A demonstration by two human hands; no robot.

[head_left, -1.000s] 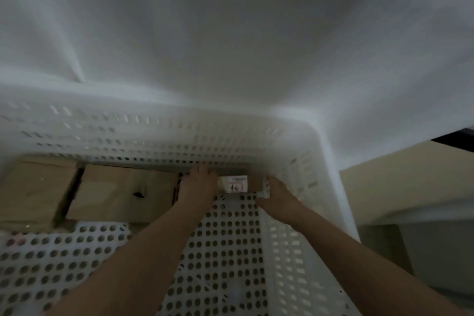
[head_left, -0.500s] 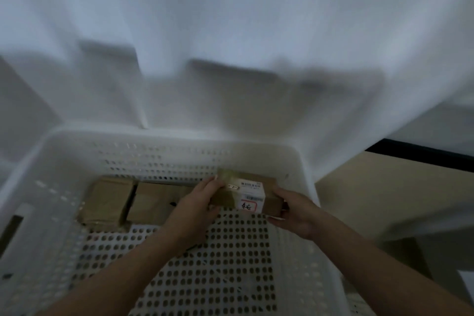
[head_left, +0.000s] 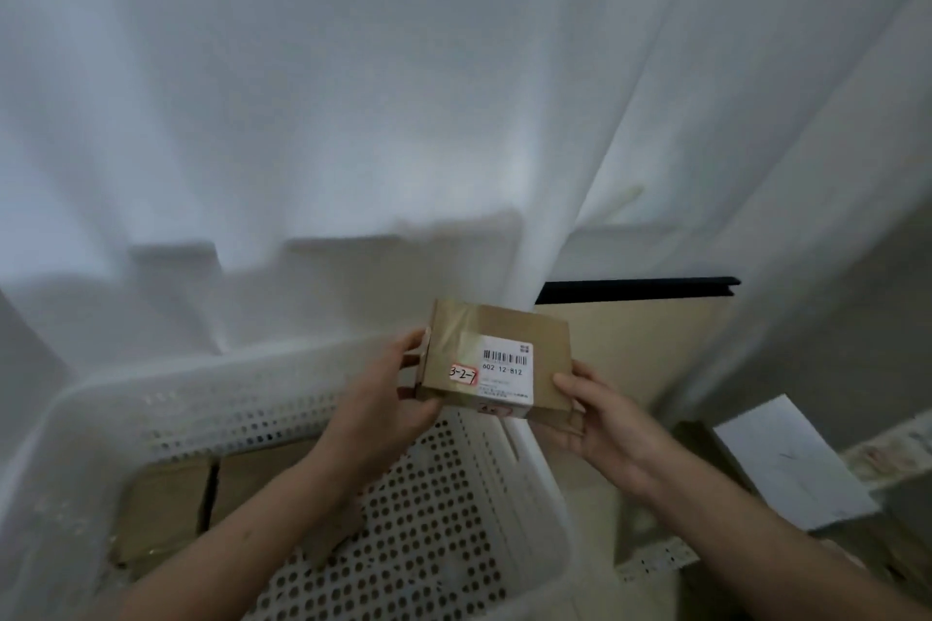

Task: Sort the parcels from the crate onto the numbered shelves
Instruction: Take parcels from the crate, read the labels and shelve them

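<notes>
Two hands grip one small brown cardboard parcel (head_left: 499, 358). The left hand (head_left: 383, 398) curls round its left end and the right hand (head_left: 600, 424) pinches its right end, above the far right corner of the white perforated plastic crate (head_left: 151, 393). Its red-edged handwritten tag (head_left: 463, 374) reads 3-2-7. Risk: the glossy tape may let the parcel slip from the left fingers. Count: one parcel held, two brown boxes (head_left: 166, 514) in the crate.
</notes>
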